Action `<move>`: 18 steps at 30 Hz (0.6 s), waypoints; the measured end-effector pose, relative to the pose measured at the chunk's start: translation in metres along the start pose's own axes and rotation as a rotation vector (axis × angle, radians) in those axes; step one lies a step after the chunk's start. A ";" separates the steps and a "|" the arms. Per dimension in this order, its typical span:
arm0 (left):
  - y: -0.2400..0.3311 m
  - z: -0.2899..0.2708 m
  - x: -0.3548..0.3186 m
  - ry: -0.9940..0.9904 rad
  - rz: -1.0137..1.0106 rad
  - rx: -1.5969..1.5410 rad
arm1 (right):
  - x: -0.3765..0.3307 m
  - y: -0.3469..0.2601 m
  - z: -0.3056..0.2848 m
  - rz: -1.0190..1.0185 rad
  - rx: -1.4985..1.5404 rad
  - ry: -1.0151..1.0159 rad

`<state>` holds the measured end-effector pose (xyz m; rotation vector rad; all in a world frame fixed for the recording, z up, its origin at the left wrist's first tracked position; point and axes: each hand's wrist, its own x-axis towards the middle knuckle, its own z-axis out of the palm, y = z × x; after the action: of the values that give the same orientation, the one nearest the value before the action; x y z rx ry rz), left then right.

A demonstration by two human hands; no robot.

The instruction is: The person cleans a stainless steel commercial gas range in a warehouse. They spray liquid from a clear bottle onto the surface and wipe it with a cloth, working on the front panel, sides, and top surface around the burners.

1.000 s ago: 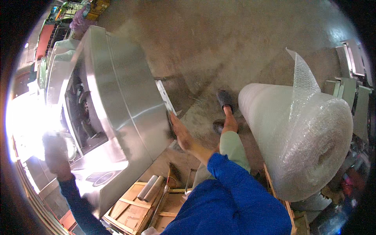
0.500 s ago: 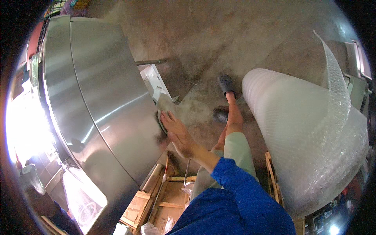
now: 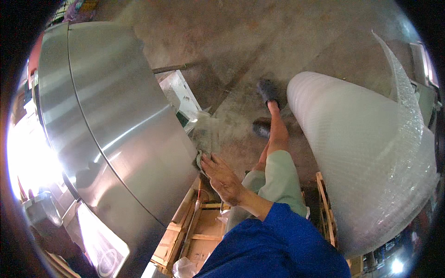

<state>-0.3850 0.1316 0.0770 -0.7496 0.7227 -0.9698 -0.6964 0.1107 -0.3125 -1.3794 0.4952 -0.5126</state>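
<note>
My right hand (image 3: 223,180), at the end of a blue sleeve, presses a greyish cloth (image 3: 199,160) to the near right edge of a large brushed-metal cabinet (image 3: 134,92). The fingers lie together over the cloth, and its loose part is smeared by motion above them. A dark seam runs lengthwise down the cabinet's shiny face. My left hand cannot be made out; the lower left, beyond the cabinet, is too dim to read.
A big roll of bubble wrap (image 3: 357,153) stands on my right, its loose end sticking up. Wooden crates (image 3: 204,227) lie below the cabinet. Beyond its right edge is a white box-like piece (image 3: 181,95) on the concrete floor (image 3: 222,41). My legs and dark clogs (image 3: 267,91) are between.
My right hand has slid with the cloth toward me, down along the cabinet's edge. The cabinet has shifted slightly left in the view.
</note>
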 end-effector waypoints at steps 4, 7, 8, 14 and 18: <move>0.003 -0.010 -0.002 0.008 0.342 0.018 | 0.000 0.003 0.002 0.107 -0.041 -0.010; 0.008 -0.007 0.001 0.015 0.201 0.117 | -0.002 0.005 0.004 0.080 -0.032 0.013; 0.011 -0.006 0.001 0.019 0.188 0.211 | -0.004 0.005 0.005 0.084 -0.051 0.009; 0.038 0.007 -0.002 0.140 0.179 1.844 | -0.004 0.011 0.012 0.098 -0.003 0.121; 0.043 0.017 -0.001 0.175 0.143 2.169 | 0.015 0.027 0.010 0.316 0.351 0.184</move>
<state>-0.3524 0.1520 0.0511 1.2693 -0.3752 -1.0849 -0.6769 0.1130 -0.3390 -0.9016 0.7219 -0.4438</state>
